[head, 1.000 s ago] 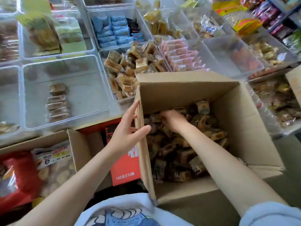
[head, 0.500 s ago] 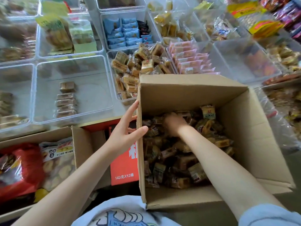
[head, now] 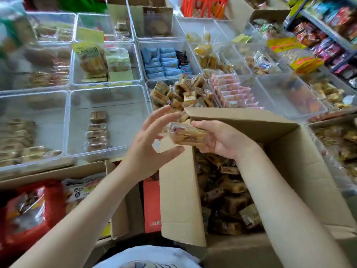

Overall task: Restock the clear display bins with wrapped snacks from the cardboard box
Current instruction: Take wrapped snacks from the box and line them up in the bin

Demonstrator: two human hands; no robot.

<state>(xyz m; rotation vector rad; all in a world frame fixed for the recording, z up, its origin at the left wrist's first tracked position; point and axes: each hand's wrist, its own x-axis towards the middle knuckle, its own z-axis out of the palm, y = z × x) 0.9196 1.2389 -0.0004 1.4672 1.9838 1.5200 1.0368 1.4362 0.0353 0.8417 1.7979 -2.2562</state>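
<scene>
Far-left bins [head: 32, 78] blurred; contents perhaps wrapped cakes; right hand [head: 222, 140] partly hides snack [head: 185, 135].

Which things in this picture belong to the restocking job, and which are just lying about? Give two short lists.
Part of the job:
- cardboard box of wrapped snacks
- snack bundle gripped by the right hand
- left hand, open beside the bundle
- near-empty clear bin

Just lying about:
- blue packets
- pink packets
- red bag
- orange carton
</scene>
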